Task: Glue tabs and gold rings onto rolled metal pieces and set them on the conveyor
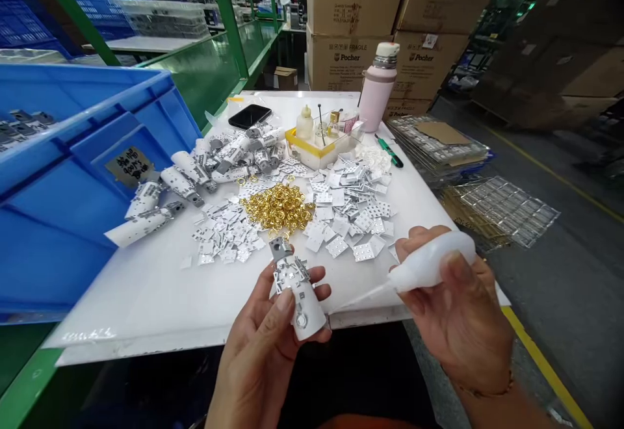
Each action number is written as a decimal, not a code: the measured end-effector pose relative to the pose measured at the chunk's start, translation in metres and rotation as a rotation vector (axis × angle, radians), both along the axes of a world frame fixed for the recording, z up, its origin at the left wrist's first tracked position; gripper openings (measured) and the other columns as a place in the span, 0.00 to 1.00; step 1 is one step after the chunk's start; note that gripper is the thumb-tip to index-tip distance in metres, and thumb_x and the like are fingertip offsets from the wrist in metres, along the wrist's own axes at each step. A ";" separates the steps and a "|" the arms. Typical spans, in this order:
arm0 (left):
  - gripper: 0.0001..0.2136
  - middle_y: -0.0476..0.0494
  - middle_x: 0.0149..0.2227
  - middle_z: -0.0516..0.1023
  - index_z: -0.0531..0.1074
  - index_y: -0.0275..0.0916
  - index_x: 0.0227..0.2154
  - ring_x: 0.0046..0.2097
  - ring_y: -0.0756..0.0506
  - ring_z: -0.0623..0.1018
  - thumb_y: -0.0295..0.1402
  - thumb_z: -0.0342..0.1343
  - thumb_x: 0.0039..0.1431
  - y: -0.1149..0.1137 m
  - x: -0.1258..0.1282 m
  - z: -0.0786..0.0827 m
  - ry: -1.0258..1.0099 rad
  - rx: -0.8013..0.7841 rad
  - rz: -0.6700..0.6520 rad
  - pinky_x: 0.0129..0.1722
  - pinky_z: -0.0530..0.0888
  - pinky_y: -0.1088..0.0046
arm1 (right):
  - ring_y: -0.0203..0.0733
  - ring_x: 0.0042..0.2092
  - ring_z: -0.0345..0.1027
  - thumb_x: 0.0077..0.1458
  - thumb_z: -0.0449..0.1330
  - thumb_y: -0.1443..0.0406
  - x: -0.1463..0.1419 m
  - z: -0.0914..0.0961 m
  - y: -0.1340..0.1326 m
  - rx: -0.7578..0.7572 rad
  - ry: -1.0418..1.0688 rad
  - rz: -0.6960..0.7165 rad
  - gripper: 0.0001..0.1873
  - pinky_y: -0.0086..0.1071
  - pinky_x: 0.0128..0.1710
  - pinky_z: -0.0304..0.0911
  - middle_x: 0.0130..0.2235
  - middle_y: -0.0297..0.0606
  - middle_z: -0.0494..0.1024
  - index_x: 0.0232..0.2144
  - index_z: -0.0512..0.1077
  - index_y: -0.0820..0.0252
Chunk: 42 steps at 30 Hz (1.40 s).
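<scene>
My left hand (268, 338) is closed around a white cone-shaped model part (305, 299) with a grey block end and small raised details. That grey end tilts up and away from me. In my right hand (458, 312) is a soft white squeeze bottle (433, 263), its thin nozzle pointing left and down toward the model part. The nozzle's tip is too fine to tell whether it touches. Beyond the hands lie a heap of small gold rings (280, 208), a pile of white and grey flat pieces (348, 205), and smaller white pieces (229, 231).
Several similar model parts (234, 156) lie at the table's left, beside a blue crate (112, 136). Farther back are a yellow-rimmed tray (314, 156) with small bottles, a phone (249, 116), a pink flask (377, 88) and a green-handled tool (390, 151). Cartons (358, 0) stand behind.
</scene>
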<state>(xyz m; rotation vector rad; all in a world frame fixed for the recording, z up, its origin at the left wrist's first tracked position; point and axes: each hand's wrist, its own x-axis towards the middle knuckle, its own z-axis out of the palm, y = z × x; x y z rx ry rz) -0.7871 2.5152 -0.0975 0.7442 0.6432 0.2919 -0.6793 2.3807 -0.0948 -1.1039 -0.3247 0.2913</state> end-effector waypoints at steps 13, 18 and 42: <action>0.13 0.37 0.49 0.78 0.72 0.42 0.47 0.48 0.37 0.78 0.33 0.54 0.60 0.003 -0.009 -0.004 -0.096 -0.140 0.012 0.30 0.80 0.71 | 0.31 0.22 0.53 0.51 0.64 0.54 -0.005 0.005 0.012 -0.033 -0.090 -0.023 0.11 0.24 0.14 0.51 0.25 0.33 0.65 0.29 0.77 0.53; 0.15 0.39 0.45 0.78 0.70 0.42 0.49 0.46 0.39 0.78 0.31 0.57 0.58 -0.001 -0.007 -0.005 -0.065 -0.089 0.022 0.29 0.80 0.74 | 0.29 0.21 0.55 0.55 0.62 0.55 -0.011 0.004 0.014 -0.028 -0.146 -0.043 0.09 0.25 0.15 0.52 0.27 0.32 0.66 0.31 0.77 0.51; 0.15 0.41 0.49 0.77 0.68 0.45 0.50 0.50 0.39 0.77 0.33 0.57 0.59 -0.005 -0.014 -0.012 -0.088 -0.006 -0.044 0.37 0.81 0.71 | 0.39 0.28 0.60 0.56 0.60 0.54 -0.017 -0.004 0.015 -0.236 -0.443 -0.215 0.11 0.34 0.23 0.53 0.30 0.36 0.67 0.32 0.75 0.52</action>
